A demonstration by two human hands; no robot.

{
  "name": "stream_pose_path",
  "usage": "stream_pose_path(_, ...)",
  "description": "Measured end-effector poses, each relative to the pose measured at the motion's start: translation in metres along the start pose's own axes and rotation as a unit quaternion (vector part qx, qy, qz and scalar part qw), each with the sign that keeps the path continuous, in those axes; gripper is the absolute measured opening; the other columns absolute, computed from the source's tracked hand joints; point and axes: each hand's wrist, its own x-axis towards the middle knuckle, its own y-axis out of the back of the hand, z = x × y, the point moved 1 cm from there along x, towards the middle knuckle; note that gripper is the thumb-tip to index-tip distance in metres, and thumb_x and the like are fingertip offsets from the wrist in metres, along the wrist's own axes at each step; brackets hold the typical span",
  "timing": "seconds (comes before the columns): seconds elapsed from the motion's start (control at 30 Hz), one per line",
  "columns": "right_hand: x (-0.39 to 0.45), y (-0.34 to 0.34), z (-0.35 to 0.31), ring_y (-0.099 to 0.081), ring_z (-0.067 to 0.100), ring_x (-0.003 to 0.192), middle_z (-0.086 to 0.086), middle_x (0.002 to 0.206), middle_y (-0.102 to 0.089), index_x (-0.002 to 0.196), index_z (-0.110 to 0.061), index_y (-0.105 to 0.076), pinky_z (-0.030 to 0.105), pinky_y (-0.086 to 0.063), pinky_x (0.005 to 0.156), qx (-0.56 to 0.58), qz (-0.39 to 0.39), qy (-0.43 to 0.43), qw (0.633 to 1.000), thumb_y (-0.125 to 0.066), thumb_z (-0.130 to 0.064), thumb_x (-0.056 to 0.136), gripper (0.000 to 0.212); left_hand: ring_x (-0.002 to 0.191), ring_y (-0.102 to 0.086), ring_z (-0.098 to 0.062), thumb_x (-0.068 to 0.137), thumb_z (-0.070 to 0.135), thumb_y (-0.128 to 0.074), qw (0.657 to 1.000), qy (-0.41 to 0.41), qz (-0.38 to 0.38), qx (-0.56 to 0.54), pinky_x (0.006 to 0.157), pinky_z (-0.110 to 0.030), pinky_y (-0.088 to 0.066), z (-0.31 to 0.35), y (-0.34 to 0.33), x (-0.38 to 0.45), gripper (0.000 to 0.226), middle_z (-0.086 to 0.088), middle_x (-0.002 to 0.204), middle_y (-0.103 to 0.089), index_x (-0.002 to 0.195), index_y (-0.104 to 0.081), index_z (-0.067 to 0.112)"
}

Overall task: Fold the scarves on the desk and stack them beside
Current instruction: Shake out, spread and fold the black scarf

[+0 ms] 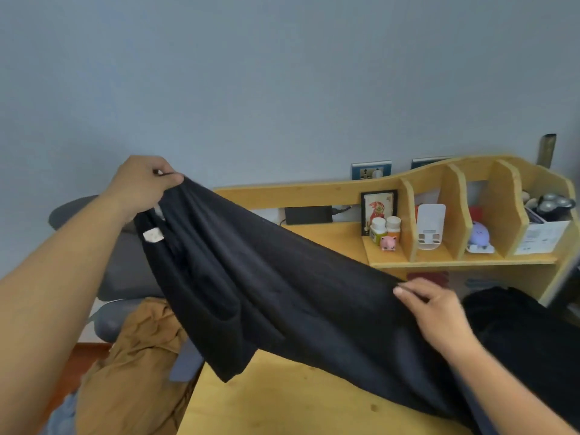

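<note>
From the head camera, a dark scarf is stretched in the air above the wooden desk, its long axis running on a slant from upper left down to lower right. The left hand holds the higher end, fingers and thumb pinched round a gathered edge of the cloth, raised well above the desk and out past its left edge. The right hand grips the upper edge of the scarf lower down and nearer the camera, fingers curled over the fabric. Between the two hands the cloth hangs in long folds, with a loose flap drooping to a point just above the desk's near left corner (a small pale label shows near the left hand). The scarf's lower right end runs under the right forearm and out of the bottom edge of the picture, so where it finishes cannot be seen. Right of the right hand lies another dark heap of cloth on the desk, too dark and shapeless to tell whether it is folded. A tan garment lies bunched over a grey chair left of the desk. At the back, a wooden shelf unit holds small bottles and other items, partly cut off at the right.
</note>
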Motion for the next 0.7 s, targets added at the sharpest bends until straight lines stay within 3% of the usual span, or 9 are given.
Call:
stream_pose_path(0.07, 0.023, 0.028, -0.012, -0.07, 0.006, 0.095, -0.013, 0.094, -0.077, 0.09, -0.027, -0.081, 0.024, -0.049, 0.091, 0.06, -0.016, -0.079, 0.995, -0.071, -0.026, 0.093, 0.011, 0.071, -0.057, -0.013, 0.095, 0.02, -0.073, 0.999, -0.014, -0.031, -0.02, 0.069, -0.03, -0.05, -0.014, -0.003, -0.009, 0.012, -0.003, 0.083, -0.068, 0.083, -0.073, 0.019)
stream_pose_path(0.13, 0.039, 0.05, -0.021, -0.069, 0.005, 0.099, -0.01, 0.1, -0.078, 0.097, -0.023, -0.081, 0.026, -0.048, 0.091, 0.087, -0.039, -0.123, 0.988, -0.066, -0.02, 0.097, 0.015, 0.069, -0.06, -0.018, 0.094, 0.019, -0.073, 0.995, 0.006, -0.061, -0.078, 0.062, -0.028, -0.055, -0.025, -0.005, -0.019, 0.012, -0.008, 0.085, -0.072, 0.083, -0.076, 0.015)
stream_pose_path(0.23, 0.058, 0.064, -0.026, -0.065, -0.008, 0.093, -0.012, 0.094, -0.075, 0.096, -0.023, -0.078, 0.007, -0.043, 0.08, -0.007, 0.008, -0.085, 0.996, -0.065, -0.02, 0.098, 0.014, 0.072, -0.064, -0.024, 0.094, 0.021, -0.073, 0.986, 0.032, -0.129, -0.104, 0.062, -0.029, -0.056, -0.037, -0.014, -0.029, 0.01, -0.014, 0.085, -0.073, 0.086, -0.078, 0.017)
stream_pose_path(0.33, 0.067, 0.062, -0.025, -0.063, 0.0, 0.087, -0.01, 0.091, -0.07, 0.098, -0.017, -0.072, 0.002, -0.04, 0.067, -0.083, 0.062, -0.051, 0.993, -0.062, -0.017, 0.099, 0.01, 0.068, -0.061, -0.025, 0.094, 0.017, -0.072, 0.977, 0.043, -0.18, -0.107, 0.065, -0.034, -0.051, -0.043, -0.025, -0.037, 0.014, -0.016, 0.078, -0.071, 0.083, -0.077, 0.012)
stream_pose_path(0.43, 0.069, 0.059, -0.023, -0.063, 0.013, 0.087, -0.001, 0.089, -0.068, 0.106, -0.012, -0.066, 0.007, -0.039, 0.067, -0.106, 0.092, -0.041, 0.989, -0.062, -0.015, 0.099, 0.009, 0.066, -0.057, -0.025, 0.095, 0.017, -0.071, 0.97, 0.056, -0.202, -0.125, 0.067, -0.036, -0.046, -0.056, -0.032, -0.043, 0.016, -0.012, 0.073, -0.069, 0.081, -0.078, 0.014)
stream_pose_path(0.5, 0.068, 0.057, -0.02, -0.059, 0.012, 0.085, 0.001, 0.089, -0.067, 0.106, -0.012, -0.068, 0.017, -0.035, 0.065, -0.149, 0.079, -0.031, 0.985, -0.06, -0.016, 0.101, 0.011, 0.065, -0.057, -0.025, 0.096, 0.02, -0.07, 0.964, 0.061, -0.22, -0.133, 0.067, -0.038, -0.046, -0.063, -0.036, -0.047, 0.016, -0.013, 0.075, -0.068, 0.085, -0.079, 0.014)
stream_pose_path(0.6, 0.065, 0.051, -0.019, -0.052, 0.01, 0.078, 0.002, 0.086, -0.062, 0.097, -0.013, -0.065, 0.023, -0.029, 0.069, -0.193, 0.046, -0.044, 0.979, -0.053, -0.018, 0.104, 0.015, 0.055, -0.054, -0.012, 0.097, 0.022, -0.068, 0.962, 0.074, -0.236, -0.118, 0.059, -0.027, -0.046, -0.071, -0.043, -0.052, 0.019, -0.005, 0.07, -0.067, 0.085, -0.078, 0.011)
stream_pose_path(0.7, 0.065, 0.049, -0.02, -0.058, 0.023, 0.087, 0.001, 0.085, -0.063, 0.095, -0.013, -0.062, 0.028, -0.036, 0.065, -0.185, 0.036, -0.06, 0.98, -0.05, -0.02, 0.105, 0.018, 0.07, -0.052, -0.019, 0.095, 0.026, -0.071, 0.957, 0.097, -0.252, -0.107, 0.069, -0.032, -0.041, -0.079, -0.049, -0.057, 0.018, -0.014, 0.082, -0.07, 0.086, -0.08, 0.012)
